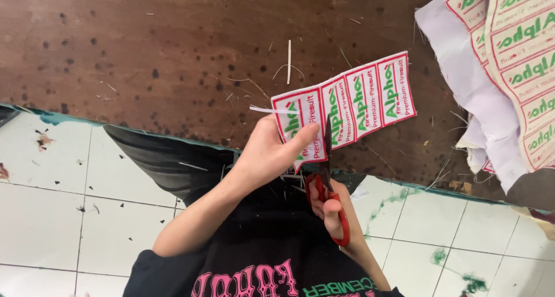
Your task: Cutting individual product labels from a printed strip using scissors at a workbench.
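My left hand (270, 153) pinches the near end of a strip of white labels (352, 103) with red borders and green lettering, holding it over the edge of a brown wooden table (162, 48). My right hand (335, 213) grips red-handled scissors (328, 175). The dark blades point up across the strip, between the first and second label from my thumb. A thin white sliver of paper (267, 109) sticks out at the strip's left end.
A pile of uncut label sheets on white backing (509, 71) lies at the table's right edge. Loose threads and paper scraps dot the tabletop. Below the edge are white floor tiles (58, 216) and my black shirt (260, 256).
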